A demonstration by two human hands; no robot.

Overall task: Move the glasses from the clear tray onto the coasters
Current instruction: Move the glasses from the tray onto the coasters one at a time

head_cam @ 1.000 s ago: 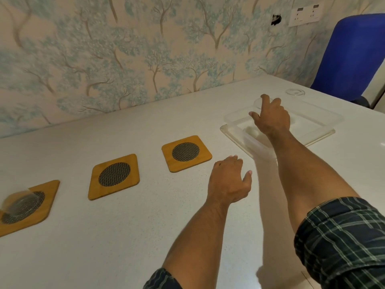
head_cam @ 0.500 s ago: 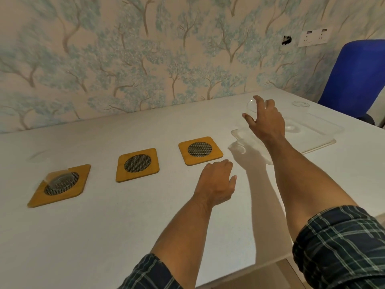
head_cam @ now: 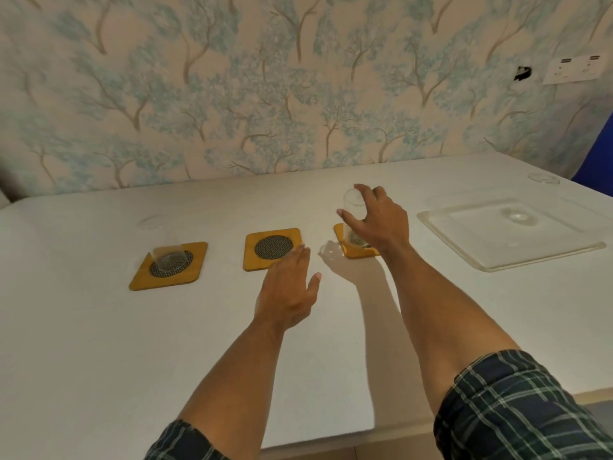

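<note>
Three yellow wooden coasters with dark mesh centres lie in a row on the white table. A clear glass point(head_cam: 168, 259) stands on the left coaster point(head_cam: 169, 266). The middle coaster point(head_cam: 273, 247) is bare. My right hand point(head_cam: 374, 217) grips a second clear glass point(head_cam: 352, 217) from above, held over the right coaster point(head_cam: 356, 242), which it partly hides. My left hand point(head_cam: 288, 290) hovers open, palm down, just in front of the middle coaster. The clear tray point(head_cam: 510, 232) sits to the right with another glass point(head_cam: 517, 214) faintly visible in it.
The patterned wall runs along the table's far edge. A blue chair point(head_cam: 597, 161) stands at the far right. A small clear round lid point(head_cam: 543, 178) lies behind the tray. The table's near edge point(head_cam: 331, 439) is close to my body.
My right hand lifted a glass out of the tray and carried it left, over the right coaster. My left hand drifted slightly forward toward the middle coaster. The camera turned left.
</note>
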